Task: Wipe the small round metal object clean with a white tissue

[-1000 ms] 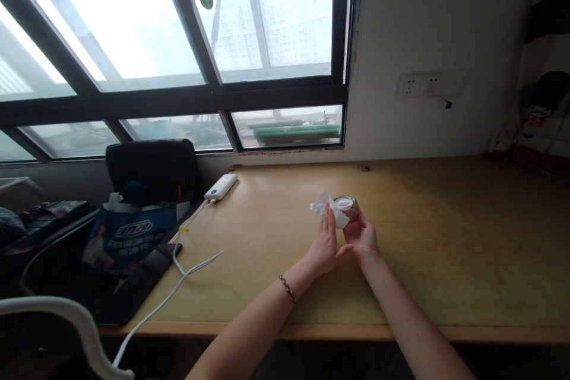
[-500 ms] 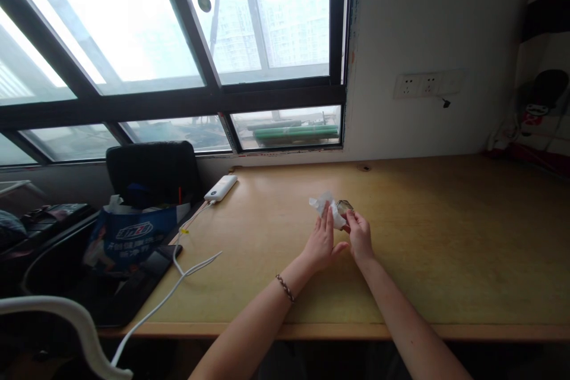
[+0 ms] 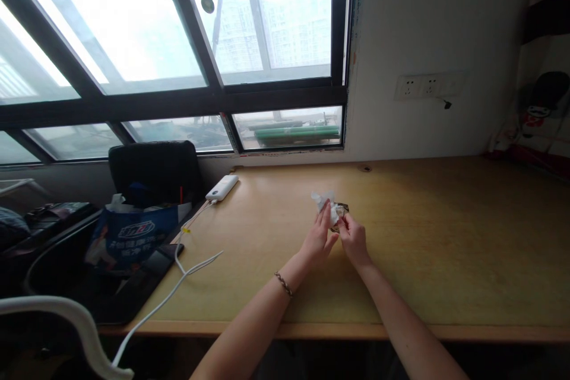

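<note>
My left hand (image 3: 318, 239) presses a crumpled white tissue (image 3: 324, 199) with its fingers held straight and together. The tissue sticks out past the fingertips and lies against a small, dark-rimmed, partly see-through thing (image 3: 342, 209). My right hand (image 3: 355, 239) pinches this small thing at its near edge, with the thumb and fingers closed. The two hands almost touch, above the middle of the wooden table (image 3: 427, 249). Fingers and tissue cover much of the small thing, so I cannot make out its kind.
A white power bank (image 3: 222, 187) lies at the table's left edge, with a white cable (image 3: 177, 276) trailing from it. Left of the table are a black chair (image 3: 154, 169) and a blue bag (image 3: 131, 237). A window and a wall with sockets (image 3: 418, 87) stand behind.
My right hand and the small dark-rimmed thing have shifted slightly left, and the thing now sits at a different angle. My left hand stays on the tissue.
</note>
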`<state>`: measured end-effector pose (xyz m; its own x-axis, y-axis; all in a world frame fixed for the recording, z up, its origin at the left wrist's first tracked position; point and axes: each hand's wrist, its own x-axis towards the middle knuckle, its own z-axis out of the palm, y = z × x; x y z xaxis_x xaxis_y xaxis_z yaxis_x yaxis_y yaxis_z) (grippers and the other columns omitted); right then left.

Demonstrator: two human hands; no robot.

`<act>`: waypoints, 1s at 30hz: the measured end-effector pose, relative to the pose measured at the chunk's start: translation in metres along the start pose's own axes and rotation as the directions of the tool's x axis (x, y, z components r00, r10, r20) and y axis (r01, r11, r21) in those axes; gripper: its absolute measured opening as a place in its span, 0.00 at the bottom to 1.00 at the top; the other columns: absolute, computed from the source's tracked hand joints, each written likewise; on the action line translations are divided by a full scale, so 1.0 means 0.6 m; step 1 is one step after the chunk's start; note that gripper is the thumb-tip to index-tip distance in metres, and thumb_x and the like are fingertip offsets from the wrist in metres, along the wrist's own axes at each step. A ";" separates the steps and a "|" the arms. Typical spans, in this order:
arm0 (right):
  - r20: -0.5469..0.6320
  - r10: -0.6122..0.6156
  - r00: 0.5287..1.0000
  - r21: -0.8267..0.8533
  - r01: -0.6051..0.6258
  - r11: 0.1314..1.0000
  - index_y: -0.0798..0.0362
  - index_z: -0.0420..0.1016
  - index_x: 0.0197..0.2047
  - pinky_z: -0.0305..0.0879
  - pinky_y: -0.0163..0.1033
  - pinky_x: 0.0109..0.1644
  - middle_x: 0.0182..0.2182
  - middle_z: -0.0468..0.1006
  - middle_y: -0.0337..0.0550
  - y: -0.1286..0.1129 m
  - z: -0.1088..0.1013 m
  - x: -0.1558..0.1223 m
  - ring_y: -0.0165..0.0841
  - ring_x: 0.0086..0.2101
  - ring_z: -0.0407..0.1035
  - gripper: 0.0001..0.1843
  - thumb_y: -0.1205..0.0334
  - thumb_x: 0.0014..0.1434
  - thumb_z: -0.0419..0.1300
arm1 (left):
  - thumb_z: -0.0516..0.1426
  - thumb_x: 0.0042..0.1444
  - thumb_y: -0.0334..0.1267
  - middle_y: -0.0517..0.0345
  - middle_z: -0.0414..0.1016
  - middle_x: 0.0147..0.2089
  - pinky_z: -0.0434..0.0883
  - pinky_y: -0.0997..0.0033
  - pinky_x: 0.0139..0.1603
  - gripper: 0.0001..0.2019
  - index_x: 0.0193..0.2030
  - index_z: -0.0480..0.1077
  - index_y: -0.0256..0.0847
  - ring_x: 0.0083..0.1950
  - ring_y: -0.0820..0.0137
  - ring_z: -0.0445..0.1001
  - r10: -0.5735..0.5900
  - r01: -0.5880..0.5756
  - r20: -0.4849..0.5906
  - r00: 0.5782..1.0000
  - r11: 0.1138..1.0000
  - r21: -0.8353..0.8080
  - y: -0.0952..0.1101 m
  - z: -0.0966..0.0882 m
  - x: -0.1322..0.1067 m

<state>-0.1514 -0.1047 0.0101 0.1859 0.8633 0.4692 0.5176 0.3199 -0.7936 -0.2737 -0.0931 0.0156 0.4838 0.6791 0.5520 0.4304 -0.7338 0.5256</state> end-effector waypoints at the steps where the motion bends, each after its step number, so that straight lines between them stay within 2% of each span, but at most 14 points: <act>1: 0.005 -0.031 1.000 -0.048 0.031 0.998 0.54 0.63 0.25 0.50 0.32 0.25 0.19 0.65 0.37 0.000 0.001 -0.001 0.28 0.21 0.58 0.10 0.61 0.54 0.47 | 0.44 0.56 0.45 0.48 0.33 0.64 0.43 0.58 0.61 0.31 0.62 0.34 0.38 0.64 0.61 0.35 0.020 -0.020 0.004 1.000 1.000 -0.015 0.000 -0.003 0.000; 4: 0.022 -0.121 0.992 -0.170 0.123 0.978 0.54 0.62 0.25 0.51 0.33 0.27 0.21 0.65 0.39 0.004 0.004 0.000 0.29 0.23 0.59 0.07 0.67 0.52 0.47 | 0.46 0.55 0.45 0.50 0.37 0.64 0.43 0.58 0.61 0.29 0.62 0.40 0.40 0.64 0.61 0.38 0.057 -0.056 0.023 0.998 0.997 -0.048 0.004 -0.009 0.002; 6: 0.045 -0.178 0.983 -0.227 0.183 0.956 0.54 0.61 0.25 0.52 0.34 0.28 0.22 0.65 0.40 0.004 0.005 0.000 0.31 0.24 0.60 0.06 0.68 0.52 0.47 | 0.46 0.55 0.45 0.50 0.42 0.63 0.43 0.58 0.61 0.27 0.61 0.45 0.40 0.63 0.61 0.41 0.031 -0.032 -0.012 0.999 0.995 -0.099 0.006 -0.009 0.003; 9: 0.103 -0.256 0.961 -0.253 0.274 0.928 0.54 0.61 0.26 0.53 0.35 0.29 0.24 0.66 0.43 0.001 0.005 -0.003 0.32 0.26 0.60 0.07 0.66 0.54 0.46 | 0.43 0.56 0.46 0.50 0.52 0.60 0.48 0.61 0.60 0.23 0.57 0.55 0.39 0.61 0.62 0.50 -0.100 0.060 -0.136 0.986 0.961 -0.269 0.004 -0.007 0.007; 11: 0.154 -0.306 0.940 -0.239 0.335 0.911 0.54 0.61 0.27 0.54 0.36 0.31 0.25 0.66 0.44 -0.003 0.005 -0.006 0.33 0.28 0.61 0.08 0.65 0.56 0.45 | 0.42 0.56 0.48 0.50 0.61 0.55 0.53 0.64 0.57 0.22 0.52 0.62 0.38 0.57 0.63 0.57 -0.230 0.127 -0.199 0.953 0.895 -0.427 -0.003 -0.007 0.010; 13: 0.202 -0.346 0.916 -0.220 0.387 0.895 0.54 0.61 0.27 0.55 0.37 0.32 0.26 0.67 0.45 -0.008 0.005 -0.010 0.33 0.29 0.61 0.09 0.65 0.56 0.45 | 0.41 0.56 0.50 0.50 0.69 0.47 0.59 0.67 0.51 0.24 0.46 0.67 0.36 0.49 0.64 0.65 -0.371 0.196 -0.191 0.909 0.783 -0.590 -0.014 -0.007 0.015; 15: 0.242 -0.381 0.892 -0.199 0.430 0.881 0.54 0.61 0.27 0.56 0.37 0.34 0.27 0.67 0.45 -0.013 0.007 -0.014 0.34 0.30 0.61 0.08 0.66 0.57 0.45 | 0.41 0.54 0.54 0.52 0.73 0.37 0.64 0.71 0.42 0.27 0.38 0.70 0.34 0.39 0.67 0.70 -0.502 0.269 -0.110 0.858 0.620 -0.737 -0.027 -0.007 0.019; 18: 0.277 -0.422 0.864 -0.167 0.475 0.864 0.54 0.61 0.28 0.57 0.38 0.34 0.27 0.67 0.45 -0.019 0.009 -0.020 0.34 0.31 0.61 0.08 0.66 0.57 0.45 | 0.44 0.50 0.58 0.55 0.72 0.25 0.64 0.75 0.31 0.28 0.28 0.70 0.33 0.27 0.72 0.68 -0.657 0.341 0.076 0.750 0.284 -0.896 -0.044 -0.005 0.023; 20: 0.284 -0.441 0.851 -0.152 0.494 0.856 0.55 0.61 0.28 0.58 0.39 0.35 0.28 0.67 0.46 -0.022 0.010 -0.022 0.34 0.32 0.61 0.08 0.65 0.57 0.45 | 0.45 0.49 0.58 0.56 0.71 0.22 0.64 0.76 0.30 0.27 0.25 0.69 0.33 0.24 0.73 0.68 -0.699 0.355 0.219 0.681 0.054 -0.933 -0.050 -0.002 0.023; 21: 0.284 -0.450 0.846 -0.145 0.502 0.852 0.55 0.61 0.29 0.59 0.39 0.36 0.28 0.67 0.46 -0.023 0.010 -0.023 0.35 0.32 0.61 0.08 0.65 0.57 0.45 | 0.45 0.49 0.58 0.56 0.71 0.22 0.64 0.75 0.30 0.27 0.25 0.68 0.33 0.24 0.73 0.68 -0.692 0.361 0.289 0.661 -0.044 -0.931 -0.051 0.000 0.022; 22: 0.281 -0.457 0.844 -0.143 0.508 0.850 0.55 0.62 0.30 0.59 0.39 0.37 0.28 0.67 0.46 -0.024 0.010 -0.023 0.35 0.33 0.61 0.08 0.65 0.57 0.45 | 0.45 0.50 0.58 0.55 0.71 0.22 0.65 0.75 0.30 0.26 0.25 0.68 0.33 0.25 0.73 0.68 -0.670 0.365 0.351 0.654 -0.126 -0.922 -0.052 0.003 0.021; 24: 0.261 -0.462 0.848 -0.155 0.509 0.847 0.55 0.62 0.31 0.59 0.40 0.38 0.29 0.67 0.47 -0.025 0.008 -0.022 0.35 0.34 0.61 0.07 0.66 0.57 0.45 | 0.45 0.51 0.57 0.55 0.72 0.24 0.65 0.73 0.32 0.25 0.26 0.68 0.34 0.26 0.72 0.69 -0.605 0.362 0.429 0.671 -0.237 -0.902 -0.052 0.010 0.018; 27: 0.222 -0.469 0.855 -0.208 0.512 0.834 0.55 0.63 0.33 0.60 0.41 0.40 0.30 0.68 0.48 -0.024 0.007 -0.019 0.36 0.36 0.61 0.08 0.65 0.58 0.45 | 0.45 0.52 0.55 0.55 0.72 0.27 0.66 0.72 0.35 0.23 0.28 0.68 0.35 0.28 0.72 0.70 -0.514 0.350 0.477 0.713 -0.328 -0.877 -0.052 0.020 0.014; 30: 0.206 -0.484 0.851 -0.257 0.524 0.812 0.55 0.64 0.32 0.60 0.41 0.40 0.29 0.68 0.47 -0.022 0.007 -0.015 0.37 0.36 0.62 0.09 0.65 0.58 0.45 | 0.45 0.51 0.56 0.53 0.73 0.31 0.65 0.70 0.39 0.25 0.33 0.68 0.34 0.32 0.70 0.71 -0.457 0.378 0.527 0.717 -0.380 -0.844 -0.049 0.026 0.011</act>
<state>-0.1635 -0.1153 0.0148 -0.2643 0.6600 0.7033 0.7325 0.6117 -0.2988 -0.2715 -0.0670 -0.0062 0.5515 0.8134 -0.1851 -0.6242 0.5496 0.5553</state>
